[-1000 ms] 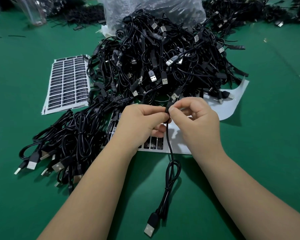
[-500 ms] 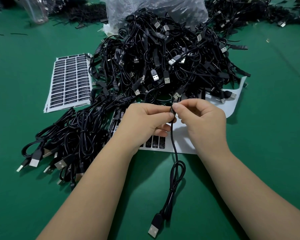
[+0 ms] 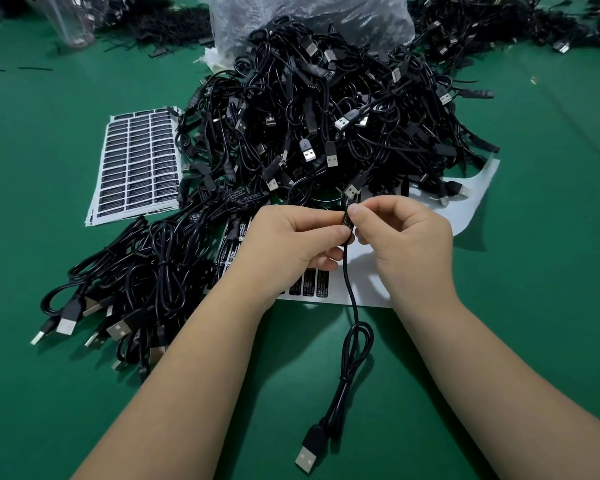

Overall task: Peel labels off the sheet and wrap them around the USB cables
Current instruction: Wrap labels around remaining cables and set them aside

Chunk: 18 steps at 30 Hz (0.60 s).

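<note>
Hands meet over the sheet (image 3: 371, 271): left hand (image 3: 291, 247) and right hand (image 3: 406, 240) both pinch the cable (image 3: 352, 299), probably pressing its label (image 3: 346, 221) snug.

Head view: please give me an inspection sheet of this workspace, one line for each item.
Surface: green table, with cables and sheets lying on it.
Job's things: held cable with a black label on it; partly used label sheet under the hands; full label sheet at left.
Clutter: plastic bag behind the pile.
Grippers: left hand and right hand both pinch the label on the cable.
Cables: large cable pile at centre; smaller cable bundle at left.
Surroundings: more cables at the far edge.
</note>
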### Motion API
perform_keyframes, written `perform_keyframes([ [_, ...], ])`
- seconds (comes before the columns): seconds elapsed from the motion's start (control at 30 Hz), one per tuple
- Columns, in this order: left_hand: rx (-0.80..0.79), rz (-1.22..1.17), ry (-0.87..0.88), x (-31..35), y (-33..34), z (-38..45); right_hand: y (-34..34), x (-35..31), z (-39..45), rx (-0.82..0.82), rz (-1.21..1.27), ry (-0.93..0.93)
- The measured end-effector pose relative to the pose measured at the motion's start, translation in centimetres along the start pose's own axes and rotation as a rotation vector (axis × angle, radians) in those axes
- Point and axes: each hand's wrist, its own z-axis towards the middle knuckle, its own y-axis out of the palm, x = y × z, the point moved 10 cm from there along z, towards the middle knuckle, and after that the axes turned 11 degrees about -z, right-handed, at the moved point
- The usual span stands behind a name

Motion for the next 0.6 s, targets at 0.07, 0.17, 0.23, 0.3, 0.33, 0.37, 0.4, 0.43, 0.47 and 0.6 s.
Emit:
perform_keyframes([
  [0.07, -0.002, -0.004, 0.007, 0.02, 0.01, 0.01, 0.0, 0.01, -0.02, 0.001, 0.002, 0.001],
  [0.17, -0.007, -0.004, 0.014, 0.01, 0.08, 0.05, 0.01, 0.03, -0.03, 0.002, 0.008, 0.002],
  [0.23, -0.007, -0.006, 0.018, 0.03, 0.04, 0.07, -0.02, 0.09, -0.02, 0.007, 0.018, 0.008],
  [0.3, -0.008, -0.007, 0.022, 0.04, 0.06, 0.08, 0.01, 0.15, -0.05, 0.009, 0.021, 0.012],
  [0.33, -0.01, -0.007, 0.024, 0.06, 0.09, 0.08, 0.05, 0.17, -0.05, 0.008, 0.023, 0.014],
  [0.37, -0.011, -0.008, 0.026, 0.08, 0.11, 0.08, 0.06, 0.16, -0.06, 0.006, 0.025, 0.015],
  [0.4, -0.012, -0.011, 0.027, 0.1, 0.09, 0.07, 0.06, 0.12, -0.06, 0.007, 0.025, 0.014],
  [0.43, -0.012, -0.014, 0.029, 0.11, 0.07, 0.06, 0.03, 0.08, -0.07, 0.008, 0.024, 0.012],
  [0.47, -0.013, -0.017, 0.03, 0.13, 0.06, 0.04, 0.0, 0.03, -0.04, 0.009, 0.025, 0.011],
  [0.6, -0.02, -0.022, 0.035, 0.14, 0.2, -0.01, -0.07, 0.02, -0.11, 0.018, 0.027, 0.013],
])
